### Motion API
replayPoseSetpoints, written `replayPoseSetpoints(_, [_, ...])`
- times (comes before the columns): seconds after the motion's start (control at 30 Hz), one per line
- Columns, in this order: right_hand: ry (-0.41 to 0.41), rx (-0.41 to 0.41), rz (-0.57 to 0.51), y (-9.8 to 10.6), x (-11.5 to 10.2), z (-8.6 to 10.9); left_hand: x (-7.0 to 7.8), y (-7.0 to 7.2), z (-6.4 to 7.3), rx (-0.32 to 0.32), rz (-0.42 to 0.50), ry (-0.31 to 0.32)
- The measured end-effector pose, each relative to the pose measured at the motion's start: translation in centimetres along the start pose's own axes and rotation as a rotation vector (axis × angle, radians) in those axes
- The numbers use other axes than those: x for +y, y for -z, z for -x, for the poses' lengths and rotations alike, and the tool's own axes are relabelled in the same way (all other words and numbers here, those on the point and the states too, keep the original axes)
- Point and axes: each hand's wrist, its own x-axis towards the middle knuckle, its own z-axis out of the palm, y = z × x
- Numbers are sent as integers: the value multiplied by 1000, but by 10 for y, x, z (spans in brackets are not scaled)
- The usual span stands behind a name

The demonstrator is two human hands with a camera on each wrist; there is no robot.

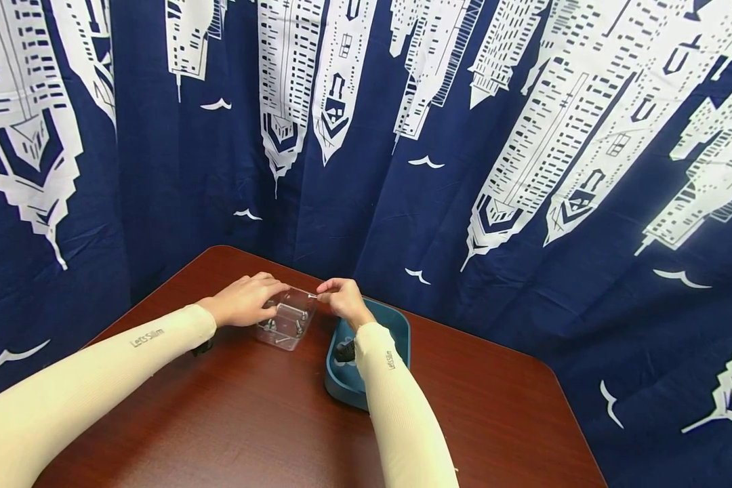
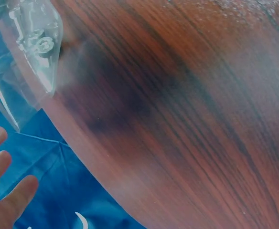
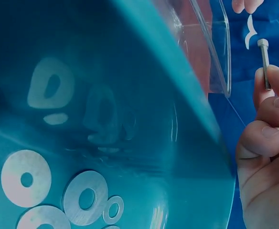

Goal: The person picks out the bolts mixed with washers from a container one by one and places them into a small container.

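Note:
My right hand [image 1: 344,301] pinches a metal bolt [image 3: 264,59] by its shank between thumb and finger; the bolt's head points away from the hand. It is raised just right of a clear plastic box [image 1: 285,343], which holds several bolts and other small metal parts [image 2: 44,45]. My left hand [image 1: 247,300] is at the box's left side, its fingers spread and reaching over the rim; whether they touch it I cannot tell. Below my right wrist stands a teal tray [image 1: 402,325], with several flat washers [image 3: 86,198] lying inside.
Both containers stand on a brown wood-grain table [image 1: 219,420], near its far edge. Behind it hangs a dark blue curtain [image 1: 366,203] printed with white buildings. My right forearm [image 1: 396,407] crosses over part of the teal tray.

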Motion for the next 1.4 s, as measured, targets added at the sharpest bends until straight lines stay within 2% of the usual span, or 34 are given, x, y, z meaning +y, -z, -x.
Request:
replayPoseSetpoints(0.2, [5, -21, -8, -5, -1, 1, -3, -3, 2, 0, -9, 4])
replayPoseSetpoints(0.43, [-33, -54, -54, -8, -4, -2, -7, -6, 3, -9, -10, 15])
replayPoseSetpoints(0.67, [-51, -86, -52, -9, -7, -4, -9, -6, 5, 5, -12, -3])
replayPoseSetpoints(0.9, [-45, -94, -41, -10, -11, -4, -7, -6, 6, 13, -9, -28])
replayPoseSetpoints(1.4, [-23, -86, 1, -18, -13, -5, -7, -7, 9, 6, 3, -26])
